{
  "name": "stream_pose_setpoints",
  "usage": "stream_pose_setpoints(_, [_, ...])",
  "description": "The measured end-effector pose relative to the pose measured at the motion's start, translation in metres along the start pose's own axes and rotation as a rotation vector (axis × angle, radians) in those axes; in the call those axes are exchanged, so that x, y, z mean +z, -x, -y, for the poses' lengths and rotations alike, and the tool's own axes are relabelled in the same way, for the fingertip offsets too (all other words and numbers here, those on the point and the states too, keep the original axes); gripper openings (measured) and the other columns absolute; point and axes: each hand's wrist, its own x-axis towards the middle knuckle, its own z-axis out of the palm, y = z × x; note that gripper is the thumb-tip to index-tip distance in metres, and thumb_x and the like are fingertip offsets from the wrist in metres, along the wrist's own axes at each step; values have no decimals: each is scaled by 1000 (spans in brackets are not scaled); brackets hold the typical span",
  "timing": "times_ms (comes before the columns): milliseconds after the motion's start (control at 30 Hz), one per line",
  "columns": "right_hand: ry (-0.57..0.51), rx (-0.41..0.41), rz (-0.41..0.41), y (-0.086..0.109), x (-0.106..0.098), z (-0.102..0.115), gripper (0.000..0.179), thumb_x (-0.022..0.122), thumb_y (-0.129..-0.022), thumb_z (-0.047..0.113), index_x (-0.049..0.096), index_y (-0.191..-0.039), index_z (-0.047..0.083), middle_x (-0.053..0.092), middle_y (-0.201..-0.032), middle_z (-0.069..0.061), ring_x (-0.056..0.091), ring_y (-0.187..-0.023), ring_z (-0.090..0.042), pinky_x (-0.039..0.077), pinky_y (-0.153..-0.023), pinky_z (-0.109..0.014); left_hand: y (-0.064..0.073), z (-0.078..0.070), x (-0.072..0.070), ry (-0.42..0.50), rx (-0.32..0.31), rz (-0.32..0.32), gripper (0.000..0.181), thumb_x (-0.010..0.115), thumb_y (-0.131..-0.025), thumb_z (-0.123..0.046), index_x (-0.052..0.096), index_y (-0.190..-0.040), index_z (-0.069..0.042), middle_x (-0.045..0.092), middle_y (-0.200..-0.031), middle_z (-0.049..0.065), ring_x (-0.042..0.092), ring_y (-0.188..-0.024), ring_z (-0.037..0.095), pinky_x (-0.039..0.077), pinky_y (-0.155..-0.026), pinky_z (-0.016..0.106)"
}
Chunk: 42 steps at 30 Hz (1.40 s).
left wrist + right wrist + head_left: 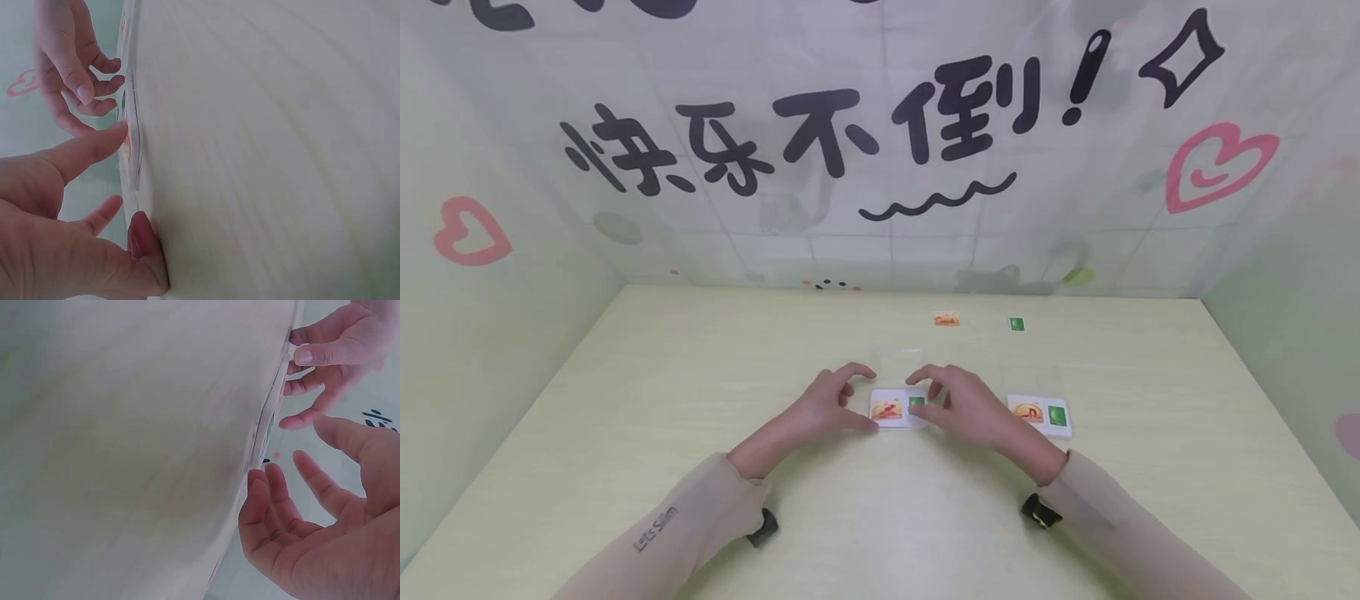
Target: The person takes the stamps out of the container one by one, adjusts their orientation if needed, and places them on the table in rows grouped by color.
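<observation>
In the head view, a flat white case [904,425] lies on the table between my two hands. An orange stamp [886,409] sits on its left part, and a green stamp [915,402] on its right part. At the left end is my left hand [831,402], fingers loosely bent and thumb tip right at the near left corner. My right hand [966,406] is at the other end, its thumb overlapping the green stamp and its fingers spread above. In both wrist views the case [134,137] appears edge-on, with relaxed fingers around it and neither hand gripping it.
To the right lies a similar white case [1042,402], also bearing an orange and a green stamp. Farther back are a loose orange stamp [947,318] and a loose green stamp [1017,324]. Clear plastic [901,363] shows behind the middle case. Printed cloth walls [880,242] border the table.
</observation>
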Motion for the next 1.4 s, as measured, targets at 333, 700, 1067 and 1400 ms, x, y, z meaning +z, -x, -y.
stream_pose_setpoints(333, [-46,-3,-46,-10,4,2,22,78,-95,12,76,-117,7,65,-90,-6,54,-84,-19,44,-70,-30,-3,-2,2,3,1,-1,64,90,-81,-8,61,-138,-12,48,-118,18,46,-106,30,44,-87,40])
stream_pose_setpoints(700, [-77,74,-60,-19,12,1,19,81,-93,11,79,-111,9,60,-83,-5,49,-78,-19,38,-67,-29,-3,-5,2,-2,-12,-4,62,91,-79,-6,63,-134,-12,46,-119,18,45,-107,29,42,-84,38])
stream_pose_setpoints(1067, [-81,154,-75,-23,19,5,14,81,-93,11,81,-106,13,52,-77,-2,47,-78,-19,35,-67,-29,-2,-5,2,-5,-22,1,59,90,-80,-7,64,-133,-12,46,-122,19,46,-110,30,44,-88,42])
stream_pose_setpoints(1400, [-76,173,-104,-26,24,5,15,84,-89,6,81,-101,14,54,-79,-2,47,-76,-18,35,-67,-29,-3,-3,4,-2,-24,-4,60,91,-78,-6,65,-132,-13,46,-124,20,47,-111,30,45,-88,42])
